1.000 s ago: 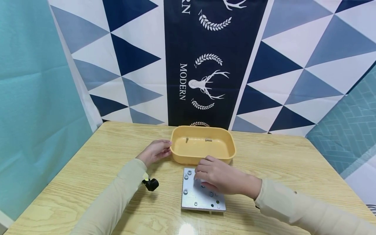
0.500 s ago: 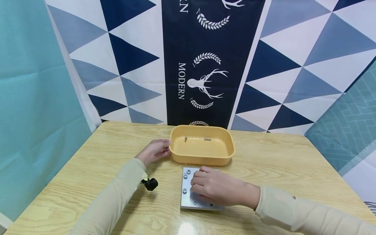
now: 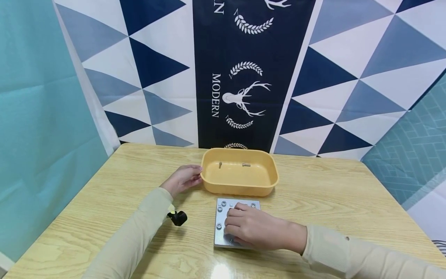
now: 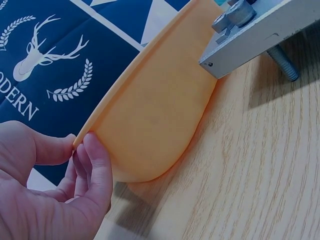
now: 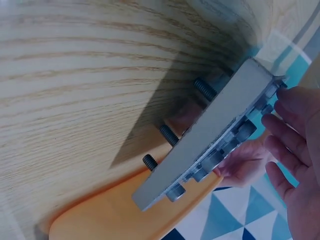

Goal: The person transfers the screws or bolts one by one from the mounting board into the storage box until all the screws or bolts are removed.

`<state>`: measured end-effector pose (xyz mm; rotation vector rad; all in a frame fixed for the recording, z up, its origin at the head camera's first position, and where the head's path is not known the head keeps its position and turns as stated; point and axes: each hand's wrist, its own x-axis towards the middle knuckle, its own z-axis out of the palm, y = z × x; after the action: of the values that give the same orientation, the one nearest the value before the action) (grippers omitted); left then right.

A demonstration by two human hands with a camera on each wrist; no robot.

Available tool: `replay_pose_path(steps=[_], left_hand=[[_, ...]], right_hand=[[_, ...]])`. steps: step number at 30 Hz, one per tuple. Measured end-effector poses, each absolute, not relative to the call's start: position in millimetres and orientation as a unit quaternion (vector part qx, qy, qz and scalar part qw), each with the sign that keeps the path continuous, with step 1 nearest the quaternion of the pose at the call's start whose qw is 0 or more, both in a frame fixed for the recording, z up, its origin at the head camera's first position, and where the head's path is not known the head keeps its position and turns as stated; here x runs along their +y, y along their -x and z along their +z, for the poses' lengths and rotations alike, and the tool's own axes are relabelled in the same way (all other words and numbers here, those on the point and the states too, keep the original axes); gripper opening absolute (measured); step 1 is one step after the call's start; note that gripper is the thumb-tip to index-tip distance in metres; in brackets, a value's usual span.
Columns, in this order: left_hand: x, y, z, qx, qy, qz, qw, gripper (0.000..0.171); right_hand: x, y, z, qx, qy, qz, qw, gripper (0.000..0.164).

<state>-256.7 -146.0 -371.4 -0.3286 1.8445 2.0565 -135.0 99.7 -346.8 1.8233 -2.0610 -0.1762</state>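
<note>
My left hand (image 3: 184, 179) pinches the left rim of a yellow plastic bin (image 3: 240, 190), thumb and fingers meeting at its edge in the left wrist view. Just in front of the bin is a silver metal plate (image 3: 223, 232) carrying several socket-head bolts; threaded bolt ends (image 5: 168, 135) stick out beneath it. Over the plate's near half, my right hand (image 3: 254, 228) has bent fingers, its fingertips (image 5: 272, 122) right at the bolt heads on the near end. Whether they grip a bolt I cannot tell. The hand covers part of the plate.
Two loose bolts, one (image 3: 220, 165) at left and another (image 3: 246, 165) at right, lie inside the bin. A black wrist camera (image 3: 178, 218) hangs from the left sleeve. The wooden table (image 3: 331, 186) ends at a patterned cloth backdrop (image 3: 231, 77).
My right hand has moved over the plate toward the near edge, uncovering a bolt at the far right corner and covering the near ones. The left hand stays at the bin.
</note>
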Motion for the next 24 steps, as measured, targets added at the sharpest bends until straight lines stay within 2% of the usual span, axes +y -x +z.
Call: replay_pose_path(steps=[8,23,24], left_hand=[[-146.9,257.4,-371.4,0.642,0.107,0.737,0.182,0.038],[-146.4,256.9,-369.8,0.649,0.112,0.729,0.183,0.038],[-146.7,258.6,-371.5,0.648,0.116,0.730,0.183,0.034]], right_hand=[[98.3,131.0,-347.8,-0.721,-0.658,-0.071,0.204,0.002],[96.2,128.9,-351.1,-0.713,-0.659,-0.060,0.231,0.006],[95.9,128.9,-351.2,-0.712,-0.660,-0.060,0.233,0.007]])
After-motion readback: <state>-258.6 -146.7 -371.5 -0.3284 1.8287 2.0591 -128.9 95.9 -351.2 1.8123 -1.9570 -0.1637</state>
